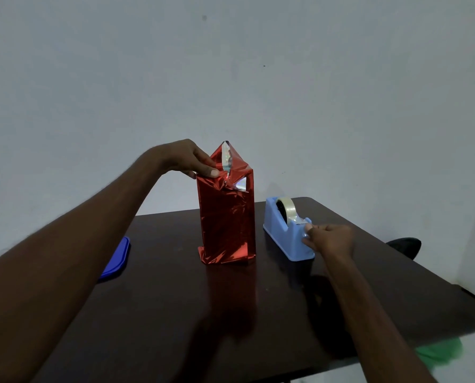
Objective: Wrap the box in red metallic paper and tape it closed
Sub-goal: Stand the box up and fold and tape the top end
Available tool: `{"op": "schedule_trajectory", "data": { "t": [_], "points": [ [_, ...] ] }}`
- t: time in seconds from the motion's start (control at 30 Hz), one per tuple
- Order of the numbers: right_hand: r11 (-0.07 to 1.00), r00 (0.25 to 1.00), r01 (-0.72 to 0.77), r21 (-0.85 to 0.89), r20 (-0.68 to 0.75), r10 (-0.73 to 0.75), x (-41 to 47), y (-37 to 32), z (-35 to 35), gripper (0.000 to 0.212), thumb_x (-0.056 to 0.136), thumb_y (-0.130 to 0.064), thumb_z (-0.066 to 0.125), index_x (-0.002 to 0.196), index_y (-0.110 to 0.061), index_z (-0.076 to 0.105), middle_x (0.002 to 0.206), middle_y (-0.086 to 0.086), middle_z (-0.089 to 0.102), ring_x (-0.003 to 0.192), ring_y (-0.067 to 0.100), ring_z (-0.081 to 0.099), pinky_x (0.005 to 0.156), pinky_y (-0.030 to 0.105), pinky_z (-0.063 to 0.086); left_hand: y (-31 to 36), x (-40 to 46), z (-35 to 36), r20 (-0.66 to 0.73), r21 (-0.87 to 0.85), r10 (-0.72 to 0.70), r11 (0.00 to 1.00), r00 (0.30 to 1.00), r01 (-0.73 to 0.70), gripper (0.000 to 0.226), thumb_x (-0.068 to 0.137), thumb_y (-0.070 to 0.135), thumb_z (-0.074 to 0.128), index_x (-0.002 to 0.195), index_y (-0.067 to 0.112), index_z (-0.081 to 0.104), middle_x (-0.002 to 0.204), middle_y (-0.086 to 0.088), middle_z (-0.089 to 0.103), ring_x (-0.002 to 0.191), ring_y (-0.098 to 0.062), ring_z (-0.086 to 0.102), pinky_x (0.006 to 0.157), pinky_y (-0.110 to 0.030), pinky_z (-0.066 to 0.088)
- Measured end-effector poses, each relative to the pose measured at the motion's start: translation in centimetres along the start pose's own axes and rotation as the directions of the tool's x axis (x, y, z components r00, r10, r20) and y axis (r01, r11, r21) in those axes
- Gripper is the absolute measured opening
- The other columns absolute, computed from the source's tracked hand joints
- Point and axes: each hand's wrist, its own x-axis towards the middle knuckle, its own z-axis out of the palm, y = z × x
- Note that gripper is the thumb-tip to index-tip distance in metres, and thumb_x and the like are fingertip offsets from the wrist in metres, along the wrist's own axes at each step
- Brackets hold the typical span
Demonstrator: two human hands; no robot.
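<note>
So the box [226, 222] stands upright near the middle of the dark tabletop [175, 313], long axis straight up, already covered in the red metallic paper [225, 233]. The top end isn't closed, loose flaps poke upward to a point with the silvery underside showing. The left hand [188, 158] has its grip pinched together on the paper at the top left corner. The right hand [329, 240] is at the front of the blue tape dispenser [287, 230] just beside the box, grip closed on the end of the tape [299, 221]. A blue lid [118, 258] lies off to the left.
</note>
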Motion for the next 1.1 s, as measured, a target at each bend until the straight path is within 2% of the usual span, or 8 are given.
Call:
{"op": "schedule_trajectory", "data": {
  "t": [0.17,0.3,0.43,0.57,0.67,0.87,0.97,1.1],
  "points": [
    [0.998,0.999,-0.048,0.041,-0.009,0.048,0.1,0.4,0.5,0.023,0.082,-0.014,0.08,0.063,-0.01,0.067,0.07,0.01,0.07,0.081,0.03,0.072,0.081,0.046,0.06,-0.1,0.0,0.0,-0.008,-0.004,0.001,1.0,1.0,-0.001,0.039,0.076,0.028,0.082,0.112,0.019,0.075,0.116,0.003,0.07,0.103,-0.006,0.062,0.086,-0.025,0.053],
    [0.955,0.967,-0.253,0.157,0.0,0.256,0.3,1.6,0.3,0.016,0.077,-0.006,0.082,0.082,0.001,0.069,0.083,0.016,0.072,0.079,0.027,0.073,0.081,0.043,0.061,-0.1,-0.1,0.1,-0.008,-0.009,0.003,1.0,1.0,-0.003,0.039,0.077,0.027,0.082,0.114,0.018,0.074,0.114,0.003,0.071,0.104,-0.007,0.062,0.087,-0.026,0.053],
    [0.957,0.972,-0.235,0.172,0.027,0.233,-0.9,1.4,0.1,0.012,0.084,-0.005,0.075,0.08,-0.002,0.065,0.09,0.017,0.068,0.082,0.025,0.07,0.075,0.037,0.061,-0.2,-0.2,0.1,0.0,-0.027,0.01,1.0,1.0,-0.01,0.039,0.076,0.028,0.082,0.113,0.018,0.075,0.113,0.004,0.071,0.101,-0.004,0.062,0.086,-0.025,0.053],
    [0.977,0.983,-0.105,0.185,0.165,0.074,-2.7,-1.1,-0.3,0.011,0.089,-0.005,0.07,0.079,-0.002,0.065,0.078,0.016,0.064,0.065,0.02,0.061,0.054,0.027,0.059,-0.3,-0.3,0.0,-0.004,-0.017,0.011,1.0,1.0,-0.011,0.039,0.077,0.029,0.082,0.113,0.019,0.075,0.111,0.006,0.071,0.1,-0.004,0.063,0.085,-0.024,0.054],
    [0.988,0.96,0.02,0.151,0.274,-0.061,-3.8,-5.1,0.7,0.006,0.089,-0.006,0.07,0.084,-0.002,0.069,0.079,0.014,0.066,0.058,0.016,0.051,0.05,0.024,0.05,-0.2,-0.3,0.2,-0.015,0.007,0.026,1.0,1.0,-0.026,0.038,0.076,0.031,0.083,0.112,0.021,0.075,0.109,0.007,0.071,0.095,-0.001,0.062,0.083,-0.022,0.055],
    [0.939,0.837,0.335,0.084,0.432,-0.337,-4.6,-15.1,5.2,0.006,0.081,-0.007,0.076,0.078,-0.005,0.072,0.071,0.011,0.068,0.047,0.012,0.041,0.042,0.019,0.033,-1.0,-0.8,0.2,-0.066,-0.014,0.063,0.998,0.996,-0.064,0.035,0.072,0.038,0.085,0.105,0.029,0.077,0.102,0.016,0.069,0.095,0.003,0.057,0.078,-0.02,0.047],
    [0.901,0.79,0.426,-0.082,0.519,-0.326,-3.8,-18.8,8.7,0.006,0.079,-0.007,0.079,0.078,-0.005,0.073,0.072,0.008,0.068,0.056,0.014,0.044,0.047,0.022,0.035,-1.8,-0.4,0.6,-0.07,-0.033,0.092,0.995,0.993,-0.095,0.034,0.072,0.038,0.085,0.104,0.028,0.077,0.1,0.018,0.07,0.093,0.01,0.057,0.079,-0.014,0.039],
    [0.758,0.814,0.489,-0.431,0.537,-0.22,-2.8,-21.4,13.4,0.03,0.076,-0.023,0.084,0.079,0.0,0.066,0.072,0.01,0.058,0.058,0.018,0.046,0.054,0.029,0.038,-2.2,0.0,0.4,-0.065,-0.013,0.097,0.995,0.993,-0.099,0.039,0.073,0.04,0.084,0.108,0.026,0.077,0.11,0.01,0.073,0.106,-0.003,0.061,0.085,-0.019,0.04]
  ]
}}
